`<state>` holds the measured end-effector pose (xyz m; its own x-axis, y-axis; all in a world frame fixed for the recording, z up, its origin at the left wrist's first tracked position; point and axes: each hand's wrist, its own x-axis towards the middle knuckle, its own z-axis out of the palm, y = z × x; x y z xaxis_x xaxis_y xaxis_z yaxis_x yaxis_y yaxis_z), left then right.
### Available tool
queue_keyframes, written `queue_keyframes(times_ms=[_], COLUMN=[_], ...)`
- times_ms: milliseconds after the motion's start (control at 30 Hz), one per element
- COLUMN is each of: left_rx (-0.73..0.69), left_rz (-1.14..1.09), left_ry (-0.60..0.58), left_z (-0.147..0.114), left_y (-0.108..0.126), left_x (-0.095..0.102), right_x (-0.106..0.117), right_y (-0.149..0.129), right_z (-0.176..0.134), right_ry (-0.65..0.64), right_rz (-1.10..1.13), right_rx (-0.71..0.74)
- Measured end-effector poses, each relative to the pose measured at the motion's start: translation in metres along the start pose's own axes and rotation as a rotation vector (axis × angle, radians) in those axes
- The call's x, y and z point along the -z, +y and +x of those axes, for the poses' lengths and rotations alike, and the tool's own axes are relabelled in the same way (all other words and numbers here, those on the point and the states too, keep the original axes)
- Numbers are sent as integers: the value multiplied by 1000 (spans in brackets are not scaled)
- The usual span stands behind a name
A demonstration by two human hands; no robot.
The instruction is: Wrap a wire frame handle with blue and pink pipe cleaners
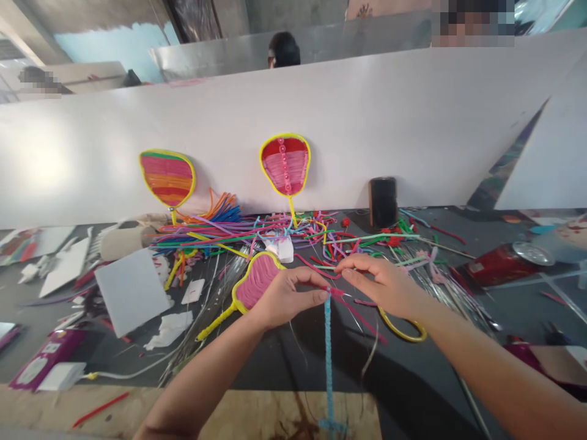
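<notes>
My left hand (293,293) is closed in a pinch at the top of a light blue pipe-cleaner strip (328,348), which hangs straight down. At the pinch point, a small pink pipe-cleaner piece (337,293) sticks out to the right. Just above and to the right, my right hand (371,278) has its thumb and fingertips drawn together; whatever lies between them is too fine to make out. Behind my left wrist lies a pink fan shape (257,278) with a yellow edge and handle. A yellow loop (403,333) sits under my right forearm.
Two yellow-edged fans, one striped (167,177) and one pink and red (285,165), stand against the white partition (220,134). Pipe cleaners (220,229) heap along its foot. A dark phone (383,201), a red can (504,266) and a white card (131,293) surround the work area.
</notes>
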<state>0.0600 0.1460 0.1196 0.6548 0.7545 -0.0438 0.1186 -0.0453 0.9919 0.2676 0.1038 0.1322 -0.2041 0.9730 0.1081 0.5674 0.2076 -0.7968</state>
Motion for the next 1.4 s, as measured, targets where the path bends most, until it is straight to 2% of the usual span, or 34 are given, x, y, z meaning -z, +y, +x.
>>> queue_keyframes(times_ms=[167, 333, 500, 600, 767, 867, 1000, 1100, 1233, 1400], left_rx=[47, 91, 146, 176, 236, 236, 252, 250, 193, 165], left_rz=[120, 145, 152, 137, 52, 38, -72, -120, -91, -142], left_ry=[-76, -167, -205, -221, -236, -238, -289, -340, -363, -404], left_z=[4, 12, 15, 15, 14, 14, 16, 17, 18, 16], left_y=[10, 14, 17, 19, 21, 20, 19, 17, 13, 11], left_x=[5, 10, 14, 15, 15, 17, 20, 22, 22, 21], right_x=[-2, -14, -37, -49, -58, -58, -53, -48, -41, -29], right_y=[-10, -20, -30, -34, -40, -39, -32, -32, -39, -34], right_z=[-10, -19, -29, -32, -33, -34, -35, -35, -31, -30], right_ry=[139, 186, 279, 350, 407, 367, 248, 181, 217, 229], right_rz=[-171, -458, -733, -818, -837, -797, -723, -763, -804, -629], right_rx=[237, 438, 531, 524, 450, 441, 575, 676, 720, 809])
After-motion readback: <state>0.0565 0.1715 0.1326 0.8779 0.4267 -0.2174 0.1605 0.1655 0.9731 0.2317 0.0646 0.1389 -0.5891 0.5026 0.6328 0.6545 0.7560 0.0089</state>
